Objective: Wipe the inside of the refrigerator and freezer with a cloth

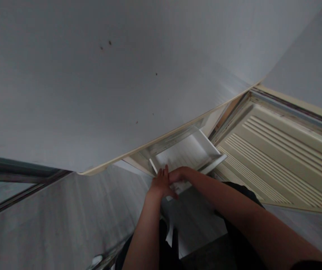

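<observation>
A white plastic drawer sticks out of the bottom of an open fridge, below its large grey door front. My left hand rests flat on the drawer's front edge with its fingers stretched out and together. My right hand is right beside it, its fingers curled over the same front edge. The drawer looks bare inside.
The fridge's open door, cream with ribbed inner lining, stands to the right. Grey wood-look floor lies below and left. A dark metal rail runs along the left. My dark-clothed legs are at the bottom.
</observation>
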`<control>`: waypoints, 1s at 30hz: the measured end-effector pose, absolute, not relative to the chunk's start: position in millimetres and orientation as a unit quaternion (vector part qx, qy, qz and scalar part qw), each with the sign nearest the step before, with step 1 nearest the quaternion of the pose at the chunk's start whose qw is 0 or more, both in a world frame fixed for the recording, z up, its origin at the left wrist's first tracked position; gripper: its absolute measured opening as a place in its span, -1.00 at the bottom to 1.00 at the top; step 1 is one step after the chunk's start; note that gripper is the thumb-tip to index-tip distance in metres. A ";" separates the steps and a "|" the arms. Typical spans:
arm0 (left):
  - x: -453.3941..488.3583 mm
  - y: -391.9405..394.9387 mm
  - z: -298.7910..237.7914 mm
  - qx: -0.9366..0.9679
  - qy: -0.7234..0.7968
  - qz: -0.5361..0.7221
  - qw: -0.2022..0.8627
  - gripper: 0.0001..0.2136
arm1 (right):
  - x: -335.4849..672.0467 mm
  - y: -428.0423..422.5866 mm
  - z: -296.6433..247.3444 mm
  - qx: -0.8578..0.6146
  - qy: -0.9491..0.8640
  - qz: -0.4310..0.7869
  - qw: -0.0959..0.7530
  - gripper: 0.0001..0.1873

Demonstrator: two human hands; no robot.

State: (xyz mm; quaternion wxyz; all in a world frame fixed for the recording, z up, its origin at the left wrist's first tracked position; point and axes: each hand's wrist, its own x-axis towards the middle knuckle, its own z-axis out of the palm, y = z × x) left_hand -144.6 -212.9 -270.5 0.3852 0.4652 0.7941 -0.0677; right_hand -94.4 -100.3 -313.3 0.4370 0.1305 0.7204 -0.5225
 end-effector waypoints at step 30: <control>-145.4 -213.1 -269.1 0.478 0.783 -0.092 0.387 0.35 | 25.1 73.9 -294.7 0.377 0.912 -0.090 0.136 -0.17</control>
